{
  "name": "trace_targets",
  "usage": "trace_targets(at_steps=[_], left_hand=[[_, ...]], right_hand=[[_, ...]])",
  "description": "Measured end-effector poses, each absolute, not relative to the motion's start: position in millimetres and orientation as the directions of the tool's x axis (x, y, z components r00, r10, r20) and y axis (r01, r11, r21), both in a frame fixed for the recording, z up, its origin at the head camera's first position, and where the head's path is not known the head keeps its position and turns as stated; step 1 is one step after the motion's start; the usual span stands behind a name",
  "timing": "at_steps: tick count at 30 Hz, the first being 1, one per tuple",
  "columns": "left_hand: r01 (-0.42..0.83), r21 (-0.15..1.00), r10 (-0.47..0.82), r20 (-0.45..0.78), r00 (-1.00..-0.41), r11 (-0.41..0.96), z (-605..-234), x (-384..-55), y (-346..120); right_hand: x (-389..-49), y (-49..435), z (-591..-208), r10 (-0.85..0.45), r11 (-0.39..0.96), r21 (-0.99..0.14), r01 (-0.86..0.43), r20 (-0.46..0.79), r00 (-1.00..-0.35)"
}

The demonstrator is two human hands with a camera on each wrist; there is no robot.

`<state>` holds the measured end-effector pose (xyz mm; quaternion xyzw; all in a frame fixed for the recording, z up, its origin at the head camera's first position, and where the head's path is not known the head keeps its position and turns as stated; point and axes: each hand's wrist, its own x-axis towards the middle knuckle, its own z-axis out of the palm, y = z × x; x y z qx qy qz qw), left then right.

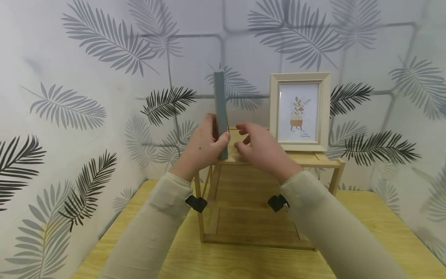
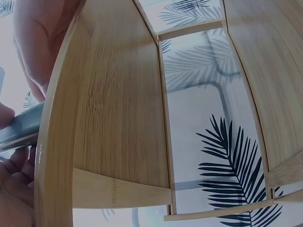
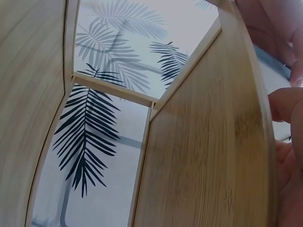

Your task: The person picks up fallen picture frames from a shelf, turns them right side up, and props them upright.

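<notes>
A blue picture frame (image 1: 221, 104) stands edge-on to the head view, upright at the left of a wooden shelf's top board (image 1: 237, 155). My left hand (image 1: 200, 149) grips its lower part, thumb on the near edge and fingers around the left side. A thin strut slants out on its right side. Just right of it is my right hand (image 1: 263, 149), fingers bent loosely towards the frame with nothing held. In the left wrist view the blue frame (image 2: 23, 125) shows past the board's edge. The right wrist view shows mostly the shelf's underside.
A cream picture frame (image 1: 300, 147) with a potted-plant print stands on the right of the shelf top. The wooden shelf (image 1: 258, 240) has lower tiers and rests on a wood-grain table (image 1: 209, 263). Leaf-patterned walls (image 1: 115, 77) close in behind and on both sides.
</notes>
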<state>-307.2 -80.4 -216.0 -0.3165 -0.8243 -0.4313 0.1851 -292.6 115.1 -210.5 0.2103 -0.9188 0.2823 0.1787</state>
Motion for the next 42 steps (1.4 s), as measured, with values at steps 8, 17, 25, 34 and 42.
trace_targets(at_steps=[8, 17, 25, 34, 42], left_hand=[[0.667, 0.577, 0.300, 0.606, -0.736, 0.471, -216.5, -305.5, -79.9], [0.688, 0.545, 0.280, 0.648, -0.708, 0.479, -217.2, -306.1, -75.6], [0.685, 0.545, 0.269, 0.653, -0.708, 0.483, -219.1, -307.6, -72.4], [0.682, 0.552, 0.271, 0.646, -0.713, 0.479, -220.8, -308.6, -70.6], [0.682, 0.540, 0.266, 0.653, -0.709, 0.492, -222.8, -308.4, -74.9]], right_hand=[[-303.4, 105.8, -200.0, -0.304, 0.790, -0.375, -0.486, 0.450, -0.840], [-314.5, 95.5, -184.0, -0.317, 0.817, -0.323, -0.478, 0.440, -0.840], [-325.2, 93.3, -174.2, -0.324, 0.822, -0.321, -0.469, 0.414, -0.851], [-333.9, 94.6, -174.2, -0.345, 0.800, -0.335, -0.498, 0.422, -0.838], [-336.3, 88.0, -176.9, -0.367, 0.753, -0.376, -0.539, 0.441, -0.819]])
